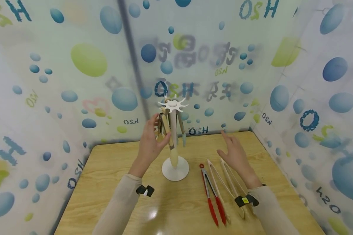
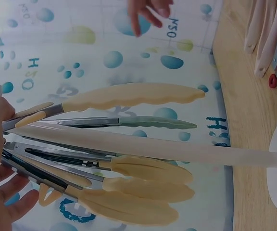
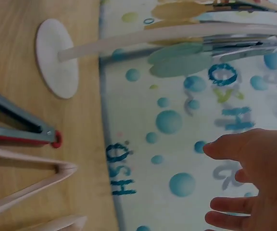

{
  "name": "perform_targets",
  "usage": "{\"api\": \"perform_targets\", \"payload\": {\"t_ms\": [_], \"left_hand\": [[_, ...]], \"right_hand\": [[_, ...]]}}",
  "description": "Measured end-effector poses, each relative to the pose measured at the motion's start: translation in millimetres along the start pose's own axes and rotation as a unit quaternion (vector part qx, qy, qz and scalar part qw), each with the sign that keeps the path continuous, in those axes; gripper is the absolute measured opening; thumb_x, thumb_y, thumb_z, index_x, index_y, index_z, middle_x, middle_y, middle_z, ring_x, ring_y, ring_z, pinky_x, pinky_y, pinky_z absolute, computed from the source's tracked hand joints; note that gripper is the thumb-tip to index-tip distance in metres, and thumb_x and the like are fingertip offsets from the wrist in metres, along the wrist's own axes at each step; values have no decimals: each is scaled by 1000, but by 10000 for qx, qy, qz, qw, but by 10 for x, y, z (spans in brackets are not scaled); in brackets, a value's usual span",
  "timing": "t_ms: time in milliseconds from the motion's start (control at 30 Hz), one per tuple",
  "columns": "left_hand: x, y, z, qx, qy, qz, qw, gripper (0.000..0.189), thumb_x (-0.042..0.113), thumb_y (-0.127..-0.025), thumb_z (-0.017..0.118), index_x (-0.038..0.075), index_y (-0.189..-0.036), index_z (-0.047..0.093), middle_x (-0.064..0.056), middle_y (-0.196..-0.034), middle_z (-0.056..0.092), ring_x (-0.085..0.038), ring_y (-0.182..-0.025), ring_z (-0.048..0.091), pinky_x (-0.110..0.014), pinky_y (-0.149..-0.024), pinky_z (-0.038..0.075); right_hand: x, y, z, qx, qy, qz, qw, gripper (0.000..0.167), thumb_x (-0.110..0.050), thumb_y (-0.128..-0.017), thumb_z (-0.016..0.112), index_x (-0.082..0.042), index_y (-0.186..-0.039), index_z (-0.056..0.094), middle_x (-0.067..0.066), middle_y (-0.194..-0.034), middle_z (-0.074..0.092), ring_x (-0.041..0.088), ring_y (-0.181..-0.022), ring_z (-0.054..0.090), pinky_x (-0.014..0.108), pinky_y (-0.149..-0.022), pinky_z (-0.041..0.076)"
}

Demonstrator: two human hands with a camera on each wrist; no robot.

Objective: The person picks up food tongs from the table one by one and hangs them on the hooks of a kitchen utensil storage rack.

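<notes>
A white stand with a round base and a star-shaped hook top carries several hanging tongs. Some have beige scalloped heads; others have pale green heads. My left hand is at the stand's left side, its thumb beside the upper part of beige-headed tongs. Its other fingers spread loosely beside the dark metal arms of more tongs. My right hand hovers over the right side of the table, fingers extended and holding nothing.
On the wooden table, right of the stand, lie red-tipped metal tongs with a red ring. Beside them are long light-coloured tongs, partly under my right forearm. A bubble-patterned curtain stands close behind the table.
</notes>
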State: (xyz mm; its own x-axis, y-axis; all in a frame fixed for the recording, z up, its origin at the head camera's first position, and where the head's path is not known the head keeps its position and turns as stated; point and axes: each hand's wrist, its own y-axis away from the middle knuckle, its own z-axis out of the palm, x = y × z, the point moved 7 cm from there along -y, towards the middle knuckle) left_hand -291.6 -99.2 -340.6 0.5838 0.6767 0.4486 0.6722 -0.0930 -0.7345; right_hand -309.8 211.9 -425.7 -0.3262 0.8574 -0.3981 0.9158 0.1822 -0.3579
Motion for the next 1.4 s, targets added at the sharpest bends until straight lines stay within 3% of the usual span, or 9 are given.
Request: {"api": "perform_targets", "payload": {"t_ms": [267,467,600,700,867,1133,1400], "left_hand": [[-3,-26,-13,-139,12,-172,9998,81,30,-87,75,5,-151,32,-18,-127,53,-32,-112,58,-50,-86,55],[29,-59,-94,-37,-29,-213,9998,82,29,-86,76,7,-152,33,-19,-130,52,-32,-119,53,-50,-96,51],[142,-149,-235,280,-51,234,9993,79,28,-85,76,8,-151,36,-20,-133,49,-34,-122,48,-51,-101,46],[282,-261,-316,424,-147,669,9967,73,27,-86,75,6,-148,41,-20,-135,49,-36,-124,46,-52,-100,45],[520,-471,-336,192,-649,1200,9905,59,28,-91,71,10,-144,50,-18,-140,51,-36,-129,46,-56,-106,41],[567,-628,-211,-231,-1280,1147,9848,39,32,-99,59,12,-132,63,-16,-138,57,-35,-132,48,-57,-110,38],[558,-689,-177,-180,-972,1413,9850,32,23,-100,57,9,-127,68,-12,-126,67,-32,-125,55,-51,-111,38]], "right_hand": [[639,346,565,-1250,182,892,9880,72,-29,-93,67,0,-151,35,39,-132,50,55,-114,53,59,-79,53],[856,550,843,-1700,27,1195,9782,68,-29,-94,65,2,-148,38,42,-135,47,56,-113,55,60,-82,53],[965,632,969,-1706,4,1229,9777,65,-28,-94,64,1,-148,40,39,-134,50,52,-110,59,60,-86,52],[1011,695,1002,-1693,-115,1266,9773,63,-25,-94,62,2,-147,41,37,-136,51,54,-119,55,64,-95,47],[1008,731,1023,-1684,-248,1209,9780,61,-21,-93,60,5,-146,43,35,-139,51,56,-131,45,67,-104,39],[1035,713,1108,-1590,-96,1133,9807,60,-20,-89,63,3,-142,48,35,-134,55,53,-122,54,65,-97,46],[1050,688,1107,-1657,-139,1256,9781,62,-19,-89,62,3,-145,44,35,-140,50,55,-131,45,68,-102,41]]}}
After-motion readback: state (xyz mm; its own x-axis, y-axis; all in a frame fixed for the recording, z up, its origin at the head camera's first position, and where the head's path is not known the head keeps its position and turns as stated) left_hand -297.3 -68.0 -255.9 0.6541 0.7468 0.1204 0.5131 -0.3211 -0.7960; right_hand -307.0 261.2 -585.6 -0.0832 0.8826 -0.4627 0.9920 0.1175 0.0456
